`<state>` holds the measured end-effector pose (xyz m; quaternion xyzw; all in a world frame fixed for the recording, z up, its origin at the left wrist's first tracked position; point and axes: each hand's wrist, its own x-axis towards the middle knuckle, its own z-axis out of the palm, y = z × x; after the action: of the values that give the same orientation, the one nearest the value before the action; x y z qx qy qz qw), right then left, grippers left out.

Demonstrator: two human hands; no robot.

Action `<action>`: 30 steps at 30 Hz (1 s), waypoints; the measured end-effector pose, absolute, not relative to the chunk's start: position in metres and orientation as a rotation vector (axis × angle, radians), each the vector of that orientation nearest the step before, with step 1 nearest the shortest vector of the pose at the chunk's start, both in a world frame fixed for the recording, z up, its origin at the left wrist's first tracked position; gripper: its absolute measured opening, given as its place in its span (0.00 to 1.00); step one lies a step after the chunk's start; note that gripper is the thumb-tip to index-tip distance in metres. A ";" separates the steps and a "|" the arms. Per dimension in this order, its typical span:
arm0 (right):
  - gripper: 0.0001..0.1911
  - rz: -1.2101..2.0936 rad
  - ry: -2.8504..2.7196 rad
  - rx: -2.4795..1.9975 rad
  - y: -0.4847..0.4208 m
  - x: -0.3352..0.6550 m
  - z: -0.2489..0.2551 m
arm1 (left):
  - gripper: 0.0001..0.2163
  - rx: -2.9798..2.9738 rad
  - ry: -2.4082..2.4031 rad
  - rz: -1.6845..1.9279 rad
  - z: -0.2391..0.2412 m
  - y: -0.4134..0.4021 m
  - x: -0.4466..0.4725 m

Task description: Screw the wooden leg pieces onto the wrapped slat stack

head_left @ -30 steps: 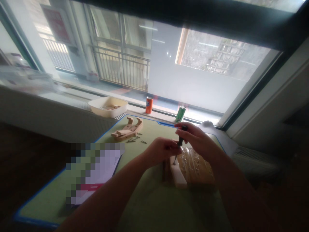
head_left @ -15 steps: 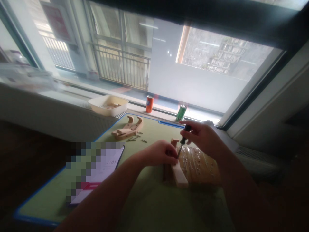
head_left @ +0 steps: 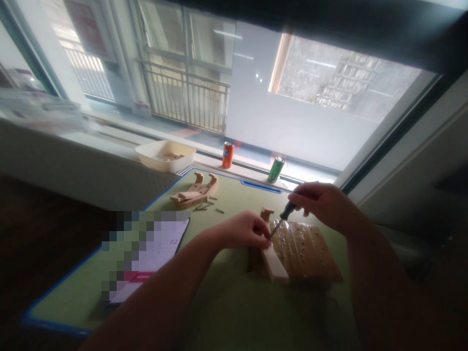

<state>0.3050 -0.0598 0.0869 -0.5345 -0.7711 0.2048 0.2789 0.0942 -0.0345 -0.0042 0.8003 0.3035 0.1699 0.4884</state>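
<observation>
My right hand (head_left: 321, 204) grips the dark handle of a screwdriver (head_left: 283, 218), which slants down to the left. Its tip meets the pinched fingers of my left hand (head_left: 244, 230), closed on something too small to make out. Both hands are over a wooden assembly (head_left: 300, 251): a slatted tan panel with a pale side rail (head_left: 276, 263) and an upright wooden bracket (head_left: 266, 213). It rests on a green mat (head_left: 226, 302).
Curved wooden parts (head_left: 195, 191) and several loose screws (head_left: 210, 208) lie at the mat's far left. A phone (head_left: 146, 258) lies near left. On the window sill stand a cream basket (head_left: 165, 155), an orange can (head_left: 227, 154) and a green can (head_left: 276, 169).
My right hand has swung right and tilted the screwdriver from near upright to a slant. The tip came off the pale rail toward my left fingers.
</observation>
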 end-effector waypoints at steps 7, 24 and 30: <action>0.21 0.613 -2.120 -1.353 -0.059 0.313 0.085 | 0.13 1.927 0.775 0.438 -0.004 -0.036 0.095; 0.20 0.400 -2.080 -1.395 -0.058 0.300 0.081 | 0.13 1.976 0.683 0.453 -0.010 -0.030 0.094; 0.18 0.331 -2.206 -1.477 -0.063 0.314 0.090 | 0.12 1.948 0.667 0.474 -0.008 -0.030 0.094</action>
<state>0.3139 -0.0634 0.0895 -0.5370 -0.8024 0.1202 0.2311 0.0943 -0.0303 -0.0083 0.8027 0.2746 0.1955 0.4920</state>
